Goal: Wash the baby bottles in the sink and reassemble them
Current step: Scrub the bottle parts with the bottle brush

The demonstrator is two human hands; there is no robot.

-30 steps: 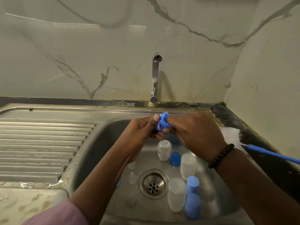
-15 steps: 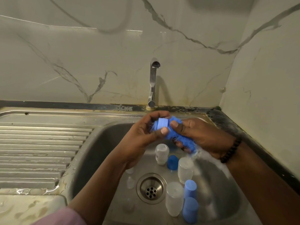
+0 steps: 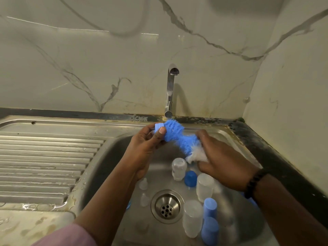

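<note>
My left hand pinches a small blue bottle ring over the sink. A bottle brush with blue bristles and a white tuft pokes through the ring; my right hand grips it at the white end. Below in the steel sink stand frosted clear bottles, a dark blue cap, light blue caps and clear teats.
The tap rises behind the sink with no water running. A ribbed, wet draining board lies to the left. The drain sits mid-basin. Marble walls close the back and right side.
The brush has been pushed further through the ring, its bristles now spread out between my hands. My right hand slid down and right along it.
</note>
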